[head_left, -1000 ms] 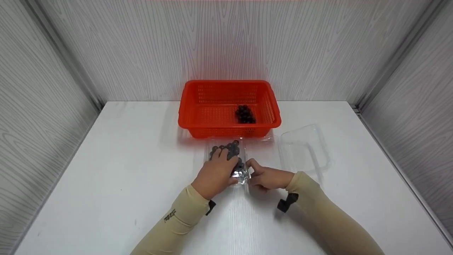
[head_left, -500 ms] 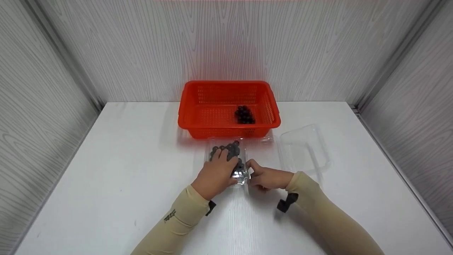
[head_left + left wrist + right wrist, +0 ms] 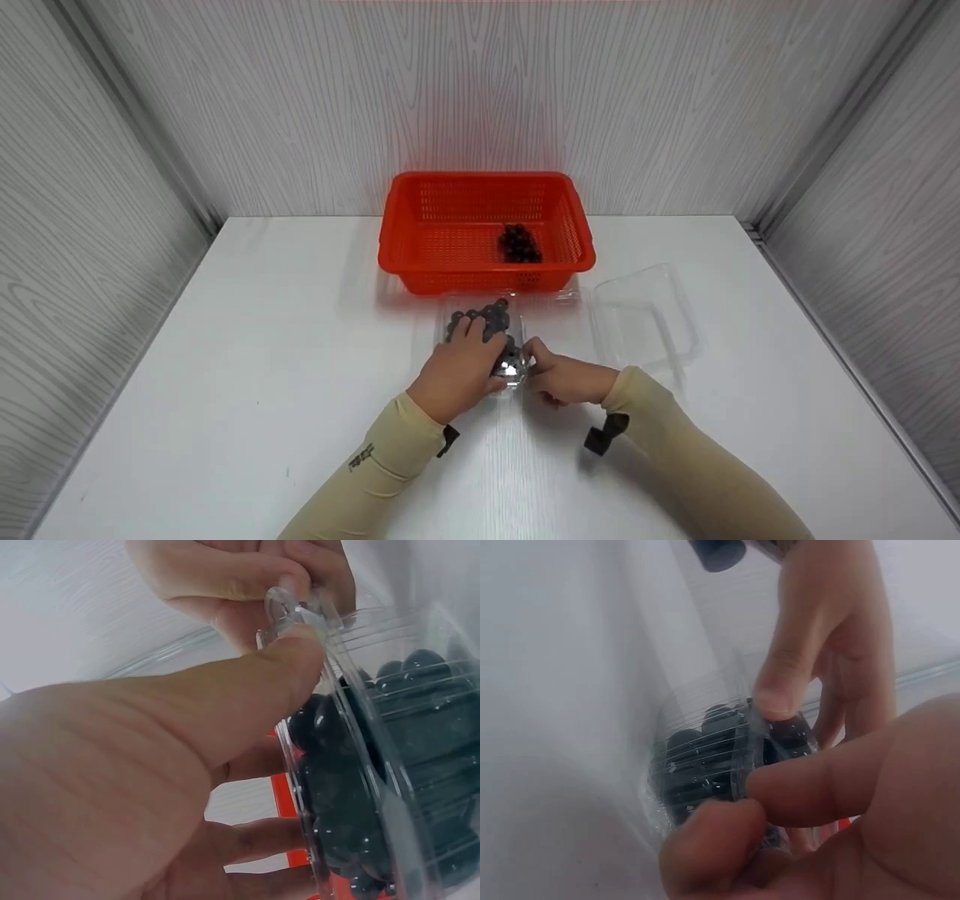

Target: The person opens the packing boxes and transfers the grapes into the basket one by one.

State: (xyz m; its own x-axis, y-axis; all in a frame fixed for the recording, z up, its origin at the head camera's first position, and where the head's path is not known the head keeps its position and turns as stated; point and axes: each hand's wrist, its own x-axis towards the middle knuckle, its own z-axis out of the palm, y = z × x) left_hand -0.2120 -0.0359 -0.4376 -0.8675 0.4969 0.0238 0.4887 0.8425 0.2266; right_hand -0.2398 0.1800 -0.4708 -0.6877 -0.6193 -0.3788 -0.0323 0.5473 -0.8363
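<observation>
A clear plastic clamshell box (image 3: 514,367) of dark grapes (image 3: 491,319) lies on the table just in front of the red basket. Across its top my left hand (image 3: 454,375) is spread; in the left wrist view its thumb presses the box's rim and its fingers reach over the lid, so it grips the box. My right hand (image 3: 566,376) is at the box's right edge, thumb and index finger pinching the rim. The seam between lid and base shows in the left wrist view, with ridged plastic and grapes (image 3: 337,795) behind it. Fingers partly hide the pinched spot.
Behind the box stands a red perforated basket (image 3: 480,279) with a bunch of dark grapes (image 3: 519,244) at its right side. Another clear plastic container (image 3: 637,330), faint and apparently opened out, lies on the white table (image 3: 262,375) to the right. Walls (image 3: 480,90) enclose the table.
Hardly anything differs. My right hand has shifted very slightly at the box's edge, its wrist a touch to the left; the left hand stays in place.
</observation>
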